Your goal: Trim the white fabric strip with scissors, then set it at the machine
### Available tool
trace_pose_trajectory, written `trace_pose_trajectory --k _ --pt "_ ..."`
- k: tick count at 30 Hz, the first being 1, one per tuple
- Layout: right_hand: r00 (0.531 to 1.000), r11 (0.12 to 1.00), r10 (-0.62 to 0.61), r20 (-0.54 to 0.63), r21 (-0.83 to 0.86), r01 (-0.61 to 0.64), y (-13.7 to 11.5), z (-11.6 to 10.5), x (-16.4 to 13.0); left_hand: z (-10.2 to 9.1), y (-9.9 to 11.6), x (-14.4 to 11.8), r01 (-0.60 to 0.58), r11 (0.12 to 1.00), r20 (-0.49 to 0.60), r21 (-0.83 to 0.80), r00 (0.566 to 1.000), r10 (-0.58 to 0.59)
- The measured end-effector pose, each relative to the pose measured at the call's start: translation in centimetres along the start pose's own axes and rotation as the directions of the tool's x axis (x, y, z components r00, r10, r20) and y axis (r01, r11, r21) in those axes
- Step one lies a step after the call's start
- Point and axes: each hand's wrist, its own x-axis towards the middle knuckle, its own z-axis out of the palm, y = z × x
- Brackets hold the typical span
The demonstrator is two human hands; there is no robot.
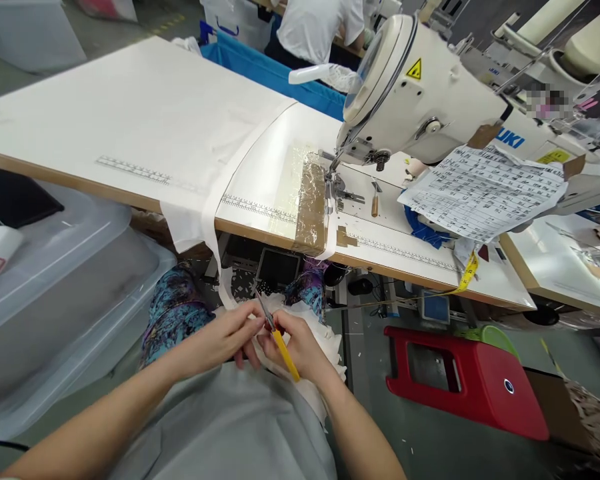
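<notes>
Both hands work in my lap, below the table's front edge. My right hand [300,348] grips yellow-handled thread snips [280,340], blades pointing up and left. My left hand [226,339] pinches a piece of white fabric [325,333] right at the blade tips. More white fabric [190,200] lies on the sewing table [130,193] and hangs over its edge toward my lap. The white sewing machine [430,100] stands at the right of the table, apart from both hands.
A printed paper sheet [480,193] is taped to the machine. A red plastic stool [470,380] stands on the floor to the right. Clear plastic bins [55,280] sit at my left. A person in a white shirt [315,27] works beyond the table.
</notes>
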Motion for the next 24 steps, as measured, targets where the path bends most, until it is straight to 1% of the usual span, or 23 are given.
trace_pose_trajectory --k 1,2,3,4,5,6,7,8,9,10,11,13,15,16,17,19,20,21,22,23,24 --pt "0.999 1.0 -0.021 -0.046 -0.01 0.02 -0.1 0.0 -0.2 -0.9 1.4 0.1 -0.059 0.985 -0.075 0.165 0.995 0.072" --pt "0.995 0.999 -0.041 -0.086 -0.035 0.038 -0.2 -0.2 -0.6 -2.2 3.0 0.4 -0.099 0.925 -0.19 0.366 0.966 0.178" --pt "0.99 0.996 -0.06 -0.124 -0.066 0.052 -0.2 -0.6 -1.1 -3.8 4.8 0.7 -0.082 0.821 -0.313 0.565 0.899 0.306" --pt "0.984 0.994 -0.07 -0.162 -0.095 0.055 -0.3 -1.1 -1.7 -5.7 6.6 1.3 0.001 0.703 -0.414 0.711 0.809 0.417" --pt "0.977 0.992 -0.069 -0.201 -0.114 0.046 -0.4 -1.6 -2.4 -7.6 8.2 2.0 0.109 0.604 -0.473 0.79 0.734 0.487" --pt "0.969 0.993 -0.053 -0.242 -0.119 0.025 -0.5 -2.3 -3.2 -9.5 9.7 2.9 0.192 0.535 -0.499 0.823 0.696 0.517" --pt "0.961 0.994 -0.023 -0.277 -0.106 -0.006 -0.6 -3.0 -3.9 -11.3 10.9 3.9 0.225 0.53 -0.523 0.817 0.677 0.518" --pt "0.95 0.997 0.02 -0.312 -0.071 -0.044 -0.7 -3.8 -4.7 -12.7 11.8 4.9 0.234 0.558 -0.549 0.797 0.667 0.504" --pt "0.939 0.997 0.067 -0.336 -0.018 -0.077 -0.8 -4.6 -5.6 -13.8 12.5 5.9 0.217 0.603 -0.571 0.767 0.659 0.489" --pt "0.928 0.994 0.11 -0.357 0.046 -0.1 -0.8 -5.5 -6.4 -14.6 13.0 6.7 0.201 0.64 -0.586 0.741 0.658 0.472" --pt "0.912 0.987 0.148 -0.382 0.111 -0.114 -0.9 -6.5 -7.4 -15.1 13.4 7.3 0.187 0.667 -0.596 0.721 0.658 0.46" --pt "0.877 0.967 0.216 -0.429 0.222 -0.129 -0.8 -8.5 -9.8 -15.1 13.7 7.7 0.168 0.689 -0.596 0.705 0.666 0.448" --pt "0.836 0.942 0.291 -0.465 0.291 -0.167 -0.3 -10.4 -13.0 -14.6 13.4 6.7 0.11 0.722 -0.568 0.683 0.701 0.431" --pt "0.815 0.931 0.328 -0.477 0.308 -0.194 0.0 -11.2 -14.7 -14.2 12.9 5.9 0.069 0.744 -0.548 0.665 0.722 0.423" --pt "0.809 0.916 0.375 -0.453 0.317 -0.247 0.4 -11.8 -16.5 -13.8 12.1 4.9 0.008 0.778 -0.518 0.628 0.751 0.41" --pt "0.788 0.87 0.486 -0.378 0.299 -0.393 1.4 -12.5 -19.9 -13.0 9.6 2.9 -0.124 0.871 -0.455 0.476 0.812 0.364" --pt "0.76 0.835 0.548 -0.349 0.265 -0.482 2.0 -12.5 -21.3 -12.5 8.0 2.0 -0.198 0.931 -0.393 0.305 0.864 0.313" --pt "0.724 0.799 0.601 -0.34 0.217 -0.561 2.5 -12.3 -22.4 -11.9 6.1 1.2 -0.216 0.966 -0.333 0.139 0.909 0.252" --pt "0.688 0.763 0.639 -0.344 0.165 -0.625 3.1 -11.9 -23.0 -11.2 4.2 0.7 -0.195 0.981 -0.293 0.019 0.937 0.192" --pt "0.66 0.733 0.661 -0.358 0.118 -0.67 3.6 -11.4 -23.3 -10.3 2.3 0.3 -0.135 0.989 -0.239 -0.053 0.964 0.119" --pt "0.642 0.713 0.669 -0.374 0.079 -0.697 4.1 -10.6 -23.1 -9.3 0.6 0.0 -0.086 0.993 -0.207 -0.082 0.976 0.068"
